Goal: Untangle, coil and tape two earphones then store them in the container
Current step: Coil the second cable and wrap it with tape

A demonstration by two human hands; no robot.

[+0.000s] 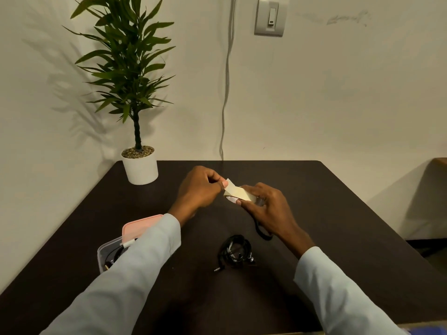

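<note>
Two hands meet above a dark table [314,201]. The left hand [198,189] pinches the free end of one tape strip [235,191]; the right hand [268,209] grips its roll, a black cord [261,232] dangling beneath. One coiled earphone [235,251] lies just below both hands — one container [106,250] sits under the left sleeve.

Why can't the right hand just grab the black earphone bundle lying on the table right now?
Probably it could reach: the earphone bundle lies bare on the table, just below the right hand, nothing between. But that hand is busy holding the tape roll, while the left hand pinches its end. It must let go first.
</note>
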